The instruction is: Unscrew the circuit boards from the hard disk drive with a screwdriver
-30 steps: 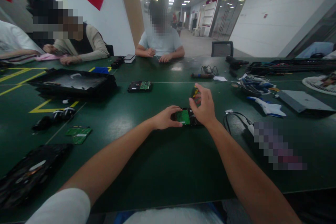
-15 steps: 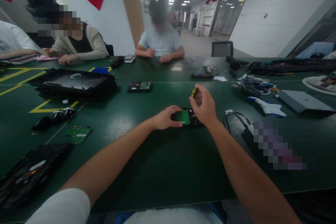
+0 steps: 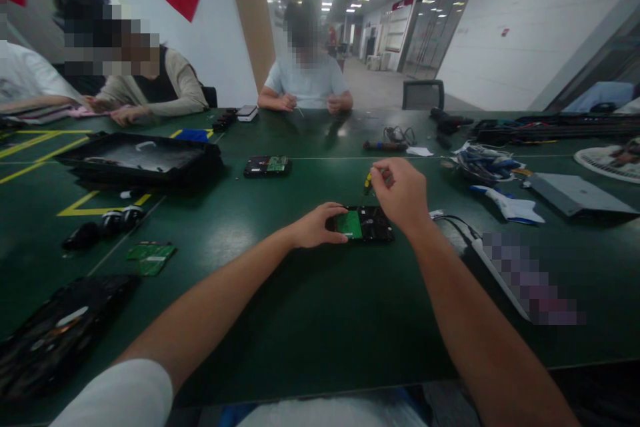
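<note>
A black hard drive [image 3: 376,223] with a green circuit board on its left half lies flat on the table. My left hand [image 3: 320,225] grips its left end, thumb along the near edge and fingers at the far edge. Above the drive's right end, my right hand [image 3: 401,192] is closed around a small yellow-and-black screwdriver [image 3: 368,183]. Its handle mostly hides behind the fingers, and I cannot make out where the tip is. Farther off to the left lies a second hard drive [image 3: 267,166], touched by neither hand.
On the left are a black tray-like housing [image 3: 145,153], loose green circuit boards [image 3: 151,256] and a dark flat part [image 3: 65,327]. At right sit a white power strip [image 3: 500,277], a glove [image 3: 507,204] and a grey metal box [image 3: 580,195]. Co-workers sit across the table [image 3: 300,320].
My right hand has shifted slightly right and turned, so less of the yellow screwdriver shows and more of the drive's right half is visible. My left hand stays put.
</note>
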Demonstrator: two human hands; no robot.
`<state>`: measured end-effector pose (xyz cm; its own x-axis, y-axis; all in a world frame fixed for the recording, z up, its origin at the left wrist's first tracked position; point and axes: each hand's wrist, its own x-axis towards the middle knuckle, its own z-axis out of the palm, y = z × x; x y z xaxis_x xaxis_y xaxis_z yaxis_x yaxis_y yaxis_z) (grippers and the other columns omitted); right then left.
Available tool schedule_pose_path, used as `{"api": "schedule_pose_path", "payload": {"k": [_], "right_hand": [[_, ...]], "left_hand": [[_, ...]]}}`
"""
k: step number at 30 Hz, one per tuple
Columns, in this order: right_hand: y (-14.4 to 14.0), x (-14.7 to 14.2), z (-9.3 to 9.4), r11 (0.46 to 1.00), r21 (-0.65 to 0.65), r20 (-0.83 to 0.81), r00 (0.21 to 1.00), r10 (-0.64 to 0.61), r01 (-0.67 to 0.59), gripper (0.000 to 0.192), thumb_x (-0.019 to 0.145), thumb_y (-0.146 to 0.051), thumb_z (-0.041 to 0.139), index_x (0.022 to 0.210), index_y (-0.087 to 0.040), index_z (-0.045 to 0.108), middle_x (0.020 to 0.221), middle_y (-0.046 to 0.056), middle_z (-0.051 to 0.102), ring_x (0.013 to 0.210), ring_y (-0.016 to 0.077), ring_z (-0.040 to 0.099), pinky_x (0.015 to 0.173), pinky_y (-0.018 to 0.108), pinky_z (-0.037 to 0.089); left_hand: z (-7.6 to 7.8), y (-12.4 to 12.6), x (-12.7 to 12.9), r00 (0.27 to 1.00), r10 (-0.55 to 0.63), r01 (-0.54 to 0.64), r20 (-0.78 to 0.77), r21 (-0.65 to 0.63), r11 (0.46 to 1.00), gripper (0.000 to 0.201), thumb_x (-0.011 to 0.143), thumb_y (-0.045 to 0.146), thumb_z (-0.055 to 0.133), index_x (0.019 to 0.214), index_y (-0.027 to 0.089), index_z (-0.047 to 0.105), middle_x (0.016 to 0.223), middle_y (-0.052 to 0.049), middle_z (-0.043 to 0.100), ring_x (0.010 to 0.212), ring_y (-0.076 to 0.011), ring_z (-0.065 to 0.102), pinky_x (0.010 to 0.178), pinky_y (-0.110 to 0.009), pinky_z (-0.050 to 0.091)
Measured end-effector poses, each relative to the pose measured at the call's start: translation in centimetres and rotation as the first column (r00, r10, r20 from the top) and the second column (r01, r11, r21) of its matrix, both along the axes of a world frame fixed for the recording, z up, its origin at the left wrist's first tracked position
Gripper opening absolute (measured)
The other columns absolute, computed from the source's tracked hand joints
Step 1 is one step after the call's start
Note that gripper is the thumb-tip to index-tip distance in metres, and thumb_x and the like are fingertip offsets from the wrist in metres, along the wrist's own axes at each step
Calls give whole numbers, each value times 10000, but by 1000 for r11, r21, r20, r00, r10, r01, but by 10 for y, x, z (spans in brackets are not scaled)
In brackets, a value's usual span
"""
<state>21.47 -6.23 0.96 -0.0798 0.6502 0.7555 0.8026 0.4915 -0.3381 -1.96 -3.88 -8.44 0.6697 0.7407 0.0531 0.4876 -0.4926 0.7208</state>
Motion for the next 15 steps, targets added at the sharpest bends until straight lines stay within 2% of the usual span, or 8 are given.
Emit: {"api": "schedule_pose_path", "payload": {"k": [4, 10, 15], "right_hand": [[1, 2, 19, 994, -110, 125, 992, -13, 27, 99, 913, -222, 603, 929, -184, 693, 911, 82, 740, 805, 224, 665, 798, 359, 495], [6, -2, 52, 946, -321, 186, 977, 102, -38, 122, 877, -178, 640, 955, -188, 733, 923, 55, 771, 824, 207, 696, 794, 325, 496], [2, -6, 63, 922, -385, 193, 972, 131, -47, 99, 862, -193, 675, 912, -196, 761, 897, 49, 779, 830, 210, 708, 799, 328, 503]], "left_hand": [[0, 0, 0, 1000, 1, -1, 13, -11, 1000, 865, 754, 630, 789, 1499, 282, 520, 1597, -90, 413, 1430, -351, 461, 1177, -495, 409], [-8, 4, 0, 1000, 14, -14, 23, 11, 1000, 886, 734, 634, 808, 1497, 282, 527, 1584, -100, 429, 1433, -351, 460, 1194, -501, 384], [-9, 4, -1, 1000, 9, -10, 25, 27, 1000, 882, 746, 638, 799, 1504, 282, 522, 1585, -102, 430, 1441, -347, 450, 1210, -505, 361]]}}
